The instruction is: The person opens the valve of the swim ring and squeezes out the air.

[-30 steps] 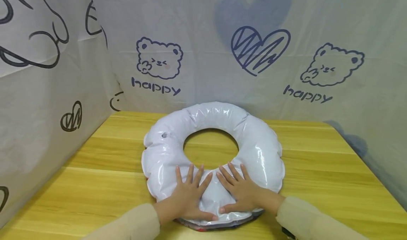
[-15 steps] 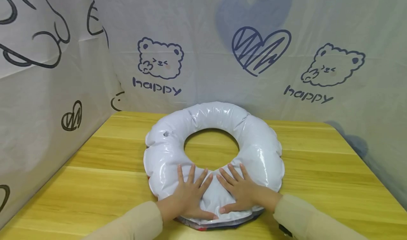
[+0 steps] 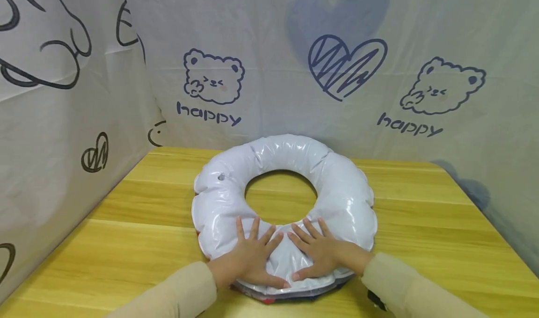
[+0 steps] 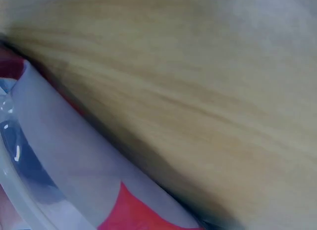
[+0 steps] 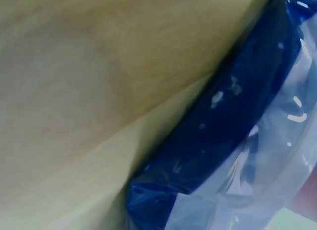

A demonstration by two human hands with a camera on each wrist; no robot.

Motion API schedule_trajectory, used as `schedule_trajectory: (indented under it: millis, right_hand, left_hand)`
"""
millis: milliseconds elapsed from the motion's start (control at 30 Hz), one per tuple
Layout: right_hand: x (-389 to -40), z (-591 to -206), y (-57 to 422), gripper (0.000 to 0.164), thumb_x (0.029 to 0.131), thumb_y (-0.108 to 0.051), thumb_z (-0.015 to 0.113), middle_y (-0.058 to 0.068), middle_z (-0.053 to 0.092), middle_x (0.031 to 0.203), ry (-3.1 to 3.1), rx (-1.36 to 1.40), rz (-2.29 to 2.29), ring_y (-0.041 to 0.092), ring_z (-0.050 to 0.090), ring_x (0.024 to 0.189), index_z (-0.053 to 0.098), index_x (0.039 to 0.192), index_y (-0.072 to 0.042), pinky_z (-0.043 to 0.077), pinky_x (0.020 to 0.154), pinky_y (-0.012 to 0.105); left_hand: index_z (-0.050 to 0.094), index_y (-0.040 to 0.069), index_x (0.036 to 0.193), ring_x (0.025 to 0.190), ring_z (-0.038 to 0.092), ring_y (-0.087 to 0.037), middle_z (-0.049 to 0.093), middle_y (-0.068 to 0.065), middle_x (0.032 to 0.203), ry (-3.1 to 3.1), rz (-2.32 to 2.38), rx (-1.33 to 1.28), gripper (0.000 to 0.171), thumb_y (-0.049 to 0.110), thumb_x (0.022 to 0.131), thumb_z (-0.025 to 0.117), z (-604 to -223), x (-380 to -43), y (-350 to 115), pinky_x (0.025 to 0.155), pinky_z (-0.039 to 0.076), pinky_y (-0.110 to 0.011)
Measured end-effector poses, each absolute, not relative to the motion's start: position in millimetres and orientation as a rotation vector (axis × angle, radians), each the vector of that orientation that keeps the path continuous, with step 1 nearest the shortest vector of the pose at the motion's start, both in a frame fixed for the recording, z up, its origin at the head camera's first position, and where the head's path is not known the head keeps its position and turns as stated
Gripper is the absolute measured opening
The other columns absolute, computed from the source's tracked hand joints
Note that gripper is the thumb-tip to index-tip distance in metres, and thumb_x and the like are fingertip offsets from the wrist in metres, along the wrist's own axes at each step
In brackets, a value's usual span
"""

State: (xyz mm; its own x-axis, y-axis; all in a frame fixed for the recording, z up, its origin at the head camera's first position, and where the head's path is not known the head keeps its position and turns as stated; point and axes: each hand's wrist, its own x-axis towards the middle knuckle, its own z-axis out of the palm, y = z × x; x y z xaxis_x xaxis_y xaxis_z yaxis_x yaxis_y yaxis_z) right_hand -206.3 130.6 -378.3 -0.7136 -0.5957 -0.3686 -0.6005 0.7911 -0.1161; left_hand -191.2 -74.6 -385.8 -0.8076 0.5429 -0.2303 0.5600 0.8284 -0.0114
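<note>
A white inflatable swim ring [image 3: 349, 201] lies flat on the wooden table [image 3: 421, 205], its shiny plain side up. My left hand [image 3: 252, 259] presses on the near part of the ring with fingers spread. Beside it my right hand [image 3: 322, 255] presses the same part, fingers also spread, thumbs close to each other. The vinyl is dented and creased between the hands. A small valve [image 3: 221, 177] shows on the ring's left side. In the left wrist view the ring's underside [image 4: 74, 146] is white with red; in the right wrist view its lower edge [image 5: 213, 121] is dark blue.
Behind the table hangs a pale cloth [image 3: 269, 51] printed with bears, hearts and "happy"; another cloth [image 3: 50, 135] runs along the left. A dark object [image 3: 376, 300] shows under the right sleeve.
Both hands stay pressed on the ring with fingers spread. The ring's left side and the left hand have shifted very slightly rightward in the view.
</note>
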Motion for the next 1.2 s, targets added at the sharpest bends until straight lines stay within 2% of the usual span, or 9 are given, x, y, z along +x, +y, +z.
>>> schedule_trajectory:
  millis: [333, 500, 633, 800, 867, 1033, 1200]
  right_hand:
    - [-212, -375, 134, 0.09, 0.082, -0.067, 0.049, 0.006, 0.01, 0.158, 2.558, -0.879, -0.076, 0.035, 0.0, 0.144, 0.017, 0.15, -0.015, -0.006, 0.112, 0.057]
    - [-212, -376, 142, 0.085, 0.085, -0.065, 0.046, 0.006, 0.013, 0.157, 2.568, -0.904, -0.143, 0.036, 0.003, 0.144, 0.02, 0.149, -0.016, -0.003, 0.112, 0.058]
    - [-209, -378, 150, 0.08, 0.087, -0.063, 0.044, 0.009, 0.018, 0.156, 2.624, -1.013, -0.195, 0.037, 0.01, 0.143, 0.025, 0.148, -0.015, 0.005, 0.112, 0.059]
    - [-207, -379, 165, 0.08, 0.088, -0.061, 0.045, 0.016, 0.022, 0.153, 2.758, -1.175, -0.202, 0.04, 0.013, 0.141, 0.029, 0.146, -0.009, 0.01, 0.111, 0.058]
    - [-208, -377, 173, 0.081, 0.087, -0.061, 0.047, 0.017, 0.021, 0.153, 2.829, -1.185, -0.219, 0.041, 0.012, 0.141, 0.028, 0.146, -0.008, 0.007, 0.112, 0.057]
    - [-215, -370, 193, 0.086, 0.086, -0.062, 0.047, 0.019, 0.018, 0.153, 2.993, -1.129, -0.257, 0.045, 0.009, 0.14, 0.027, 0.146, -0.005, 0.0, 0.114, 0.053]
    - [-224, -369, 207, 0.089, 0.084, -0.062, 0.051, 0.023, 0.017, 0.153, 3.076, -1.001, -0.296, 0.049, 0.004, 0.139, 0.026, 0.145, -0.003, 0.0, 0.109, 0.062]
  left_hand:
    - [0.024, 0.023, 0.148, 0.138, 0.005, -0.051, 0.022, -0.007, 0.155, 2.718, 0.076, 0.781, 0.101, 0.081, 0.069, 0.049, -380, -197, -75, 0.097, -0.006, -0.076]
    - [0.018, 0.025, 0.149, 0.139, -0.001, -0.05, 0.015, -0.007, 0.156, 2.696, 0.127, 0.806, 0.099, 0.08, 0.072, 0.045, -385, -196, -77, 0.096, -0.01, -0.076]
    - [0.015, 0.024, 0.15, 0.139, -0.005, -0.048, 0.008, -0.012, 0.157, 2.701, 0.185, 0.827, 0.098, 0.08, 0.074, 0.041, -390, -196, -83, 0.097, -0.012, -0.075]
    - [0.021, 0.018, 0.149, 0.14, -0.003, -0.046, 0.009, -0.02, 0.155, 2.85, 0.127, 0.941, 0.101, 0.084, 0.073, 0.035, -395, -195, -97, 0.1, -0.007, -0.073]
    - [0.024, 0.016, 0.148, 0.14, -0.002, -0.047, 0.011, -0.022, 0.154, 2.914, 0.107, 0.973, 0.103, 0.085, 0.073, 0.035, -394, -195, -104, 0.1, -0.006, -0.074]
    - [0.026, 0.012, 0.147, 0.14, -0.002, -0.048, 0.011, -0.024, 0.154, 3.013, 0.137, 0.926, 0.103, 0.081, 0.073, 0.042, -388, -201, -124, 0.099, -0.007, -0.074]
    - [0.027, 0.011, 0.147, 0.138, -0.001, -0.052, 0.011, -0.025, 0.153, 3.099, 0.178, 0.822, 0.102, 0.076, 0.072, 0.051, -383, -209, -139, 0.097, -0.003, -0.077]
